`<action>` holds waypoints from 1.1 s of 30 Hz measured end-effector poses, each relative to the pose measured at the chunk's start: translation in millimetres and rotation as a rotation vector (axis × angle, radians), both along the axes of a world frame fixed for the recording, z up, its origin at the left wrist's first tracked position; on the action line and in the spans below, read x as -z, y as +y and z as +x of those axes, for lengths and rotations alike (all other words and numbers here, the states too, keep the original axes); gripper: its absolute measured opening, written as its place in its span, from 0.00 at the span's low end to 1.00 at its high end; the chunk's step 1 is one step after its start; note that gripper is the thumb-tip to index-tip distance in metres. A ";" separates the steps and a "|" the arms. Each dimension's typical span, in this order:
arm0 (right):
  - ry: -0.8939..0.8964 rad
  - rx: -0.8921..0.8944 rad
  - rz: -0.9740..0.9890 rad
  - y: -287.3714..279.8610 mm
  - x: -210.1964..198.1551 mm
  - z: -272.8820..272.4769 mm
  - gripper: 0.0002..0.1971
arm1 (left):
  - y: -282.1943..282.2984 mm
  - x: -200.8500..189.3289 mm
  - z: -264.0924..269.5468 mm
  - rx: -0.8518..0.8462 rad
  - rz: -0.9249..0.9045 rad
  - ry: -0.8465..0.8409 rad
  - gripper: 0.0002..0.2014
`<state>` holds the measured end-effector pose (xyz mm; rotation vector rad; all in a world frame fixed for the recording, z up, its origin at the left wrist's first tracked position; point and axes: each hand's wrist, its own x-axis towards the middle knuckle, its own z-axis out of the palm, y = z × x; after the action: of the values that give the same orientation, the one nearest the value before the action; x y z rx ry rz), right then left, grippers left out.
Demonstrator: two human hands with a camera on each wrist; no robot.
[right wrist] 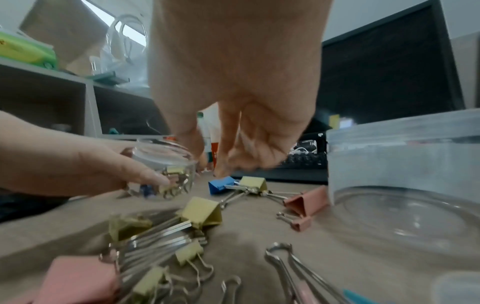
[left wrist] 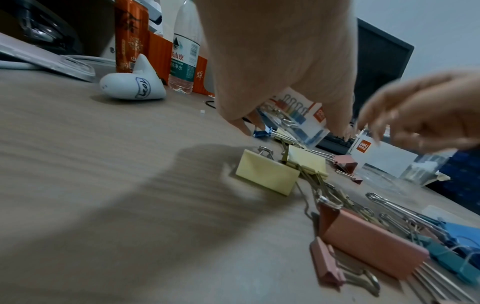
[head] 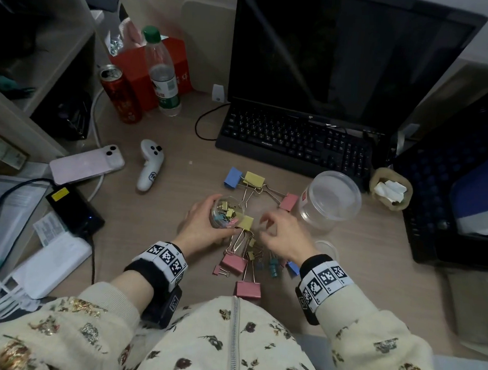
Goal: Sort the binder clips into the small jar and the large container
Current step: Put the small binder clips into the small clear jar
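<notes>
Closest to the person, on the surface (head: pixel 156 208), lies a pile of binder clips (head: pixel 247 258). Some are big, like the pink clip (head: pixel 248 289) at the near edge. Some are tiny, like the small yellow clip (right wrist: pixel 189 252). Their wire handles mostly point away from the person, toward the two hands.

Just past the pile are the hands. The left hand (head: pixel 199 227) has its grip curled round the small jar (head: pixel 226 212), which already has little clips inside. The right hand (head: pixel 284 236) hangs beside the jar, its fingers loosely bent. I see nothing in that grip. It hangs right over the pile, so I think it is the hand to pick the next clip. The little clips lie just under and behind it, toward the person. A tiny one would then go left to the jar.

A bit farther, on the right, stands the large container (head: pixel 331 202), open, with no clips in it that I can see. Its red tag reads "deli". Three more big clips lie next to it.

Farther left is a white controller (head: pixel 150 165) with "T027" written on it. At the back, the keyboard (head: pixel 293 139) has a brand name too blurry to read, and the water bottle (left wrist: pixel 185 47) has Chinese writing.
</notes>
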<state>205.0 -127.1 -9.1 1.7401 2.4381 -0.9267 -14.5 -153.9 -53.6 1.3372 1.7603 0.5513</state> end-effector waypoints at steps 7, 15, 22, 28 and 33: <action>-0.118 -0.047 -0.156 -21.1 32.9 -9.4 0.39 | -6.0 -5.2 -13.3 -0.008 -0.020 0.024 0.48; 0.027 -0.009 -0.146 -28.3 47.0 -10.9 0.28 | -5.9 -6.5 -26.4 0.015 -0.059 0.054 0.47; 0.016 -0.030 -0.142 -32.6 42.3 -10.5 0.18 | -1.9 -8.8 -25.2 0.041 -0.069 0.035 0.48; 0.031 0.028 -0.168 -33.5 44.5 -8.1 0.14 | 0.0 -12.1 -23.9 0.052 -0.044 0.012 0.47; 0.055 0.075 -0.177 -31.7 45.6 -2.8 0.08 | -1.0 -13.0 -23.4 0.060 -0.032 0.015 0.44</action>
<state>202.1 -158.8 -54.7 1.7783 2.2554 -1.1736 -37.9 -155.0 -40.6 1.3702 1.7285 0.4790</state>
